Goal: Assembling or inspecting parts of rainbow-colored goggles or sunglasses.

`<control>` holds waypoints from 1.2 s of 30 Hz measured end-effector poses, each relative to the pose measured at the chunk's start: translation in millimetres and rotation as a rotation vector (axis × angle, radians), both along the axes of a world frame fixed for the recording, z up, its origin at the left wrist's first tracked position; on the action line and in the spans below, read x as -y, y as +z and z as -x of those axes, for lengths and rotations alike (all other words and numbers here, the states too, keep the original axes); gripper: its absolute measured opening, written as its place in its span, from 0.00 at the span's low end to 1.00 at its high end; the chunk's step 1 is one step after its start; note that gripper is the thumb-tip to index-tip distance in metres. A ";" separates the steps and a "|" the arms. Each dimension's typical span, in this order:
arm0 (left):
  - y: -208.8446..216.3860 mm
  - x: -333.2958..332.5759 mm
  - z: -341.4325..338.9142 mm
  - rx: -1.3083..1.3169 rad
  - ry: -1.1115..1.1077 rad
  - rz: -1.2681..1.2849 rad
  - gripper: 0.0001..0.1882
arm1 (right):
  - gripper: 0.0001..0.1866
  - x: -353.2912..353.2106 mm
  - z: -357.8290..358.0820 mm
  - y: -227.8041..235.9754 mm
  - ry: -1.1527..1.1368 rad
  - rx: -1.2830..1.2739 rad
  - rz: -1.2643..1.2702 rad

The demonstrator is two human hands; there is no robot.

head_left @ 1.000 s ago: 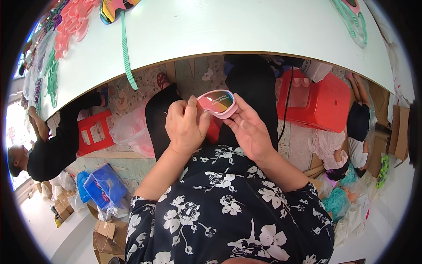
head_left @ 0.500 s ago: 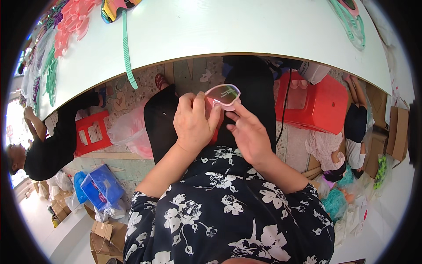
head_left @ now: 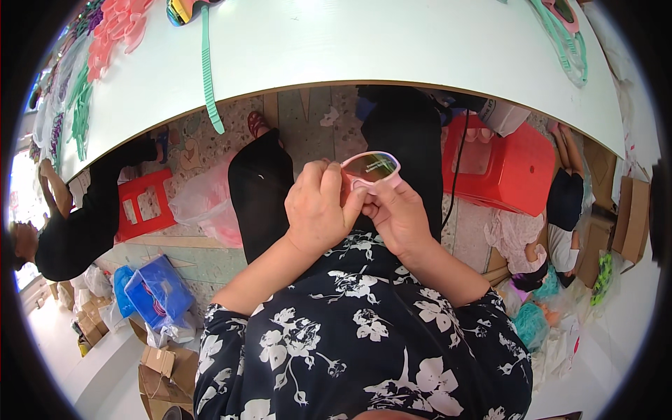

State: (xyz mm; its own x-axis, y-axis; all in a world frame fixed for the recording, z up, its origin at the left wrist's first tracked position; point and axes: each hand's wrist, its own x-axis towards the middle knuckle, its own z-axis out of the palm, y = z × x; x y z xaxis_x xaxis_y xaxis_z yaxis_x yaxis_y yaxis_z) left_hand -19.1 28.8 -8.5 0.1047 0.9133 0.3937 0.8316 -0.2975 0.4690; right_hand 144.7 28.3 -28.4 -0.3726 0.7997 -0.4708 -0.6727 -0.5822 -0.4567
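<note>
A pair of swim goggles (head_left: 376,168) with a pink frame and a dark mirrored lens is held above my lap, just off the table's near edge. My left hand (head_left: 316,208) is closed round one side, covering much of that half. On the other side my right hand (head_left: 402,218) pinches the lower rim between thumb and fingers. Only one lens shows plainly, tilted upward. No strap can be seen on this pair.
On the white table (head_left: 294,52) lie goggles (head_left: 180,10) with a teal strap (head_left: 208,77) hanging over the edge, more goggles (head_left: 563,15) at right, and coral pieces (head_left: 115,31). Red stools (head_left: 507,164) stand below. One person (head_left: 80,210) sits left; others are at right.
Both hands have brought the goggles slightly right and nearer my body. The right thumb and fingers have closed in on the lower rim, closer to my left hand.
</note>
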 end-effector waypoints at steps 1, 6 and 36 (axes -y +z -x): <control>0.6 0.3 -0.6 0.000 -0.002 0.017 0.22 | 0.14 0.3 2.4 3.6 -0.020 0.052 -0.043; 3.3 3.4 -1.2 0.001 -0.008 0.035 0.28 | 0.16 2.8 7.2 12.9 -0.091 0.289 -0.353; -10.0 -18.3 17.7 -0.127 -0.112 -0.091 0.31 | 0.13 -13.2 -6.3 17.2 0.192 -0.029 0.168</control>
State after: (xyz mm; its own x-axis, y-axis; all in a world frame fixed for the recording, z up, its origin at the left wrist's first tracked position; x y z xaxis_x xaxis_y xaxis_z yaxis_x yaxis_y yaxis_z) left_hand -36.8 47.1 -18.5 0.2575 0.8543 0.4514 0.8416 -0.4278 0.3295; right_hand 151.0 41.5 -11.3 -0.5255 0.6245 -0.5778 -0.5539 -0.7666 -0.3249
